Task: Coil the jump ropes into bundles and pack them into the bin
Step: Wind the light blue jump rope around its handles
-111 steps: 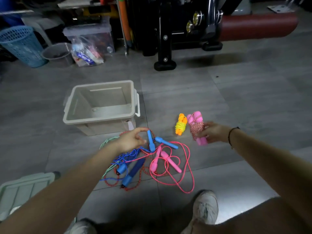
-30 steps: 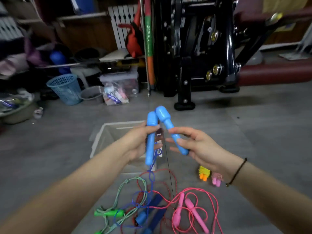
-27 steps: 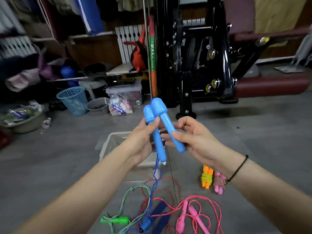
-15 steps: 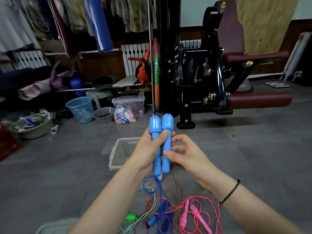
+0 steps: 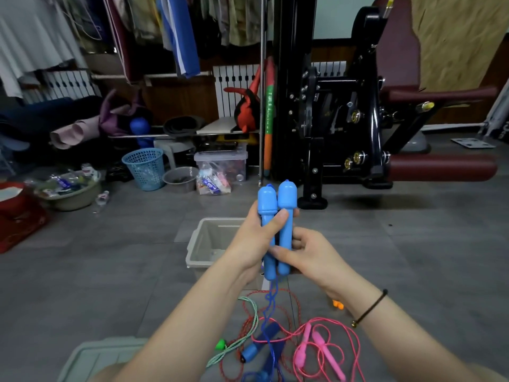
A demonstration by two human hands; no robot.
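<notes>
Two light blue jump rope handles [image 5: 277, 205] stand upright side by side in front of me. My left hand [image 5: 254, 238] grips them, thumb across the front. My right hand [image 5: 305, 253] holds their lower part from the right. Their blue cord [image 5: 271, 304] hangs down to the floor. Behind my hands sits the beige bin [image 5: 206, 244], partly hidden. On the floor below lie a pink rope [image 5: 319, 351], a dark blue-handled rope [image 5: 259, 346], a red cord [image 5: 296, 304] and a green rope [image 5: 242, 337]. An orange bundle [image 5: 338, 304] peeks out behind my right wrist.
The bin's lid [image 5: 96, 357] lies at the lower left. A black weight machine with maroon pads [image 5: 358, 133] stands at the back right. A blue basket [image 5: 144, 168], a clear box [image 5: 220, 164] and clutter line the back left under hanging clothes.
My hands lifted the blue handles off the floor and brought them together, parallel and upright. My view tilted up, so the coiled bundles are mostly out of sight.
</notes>
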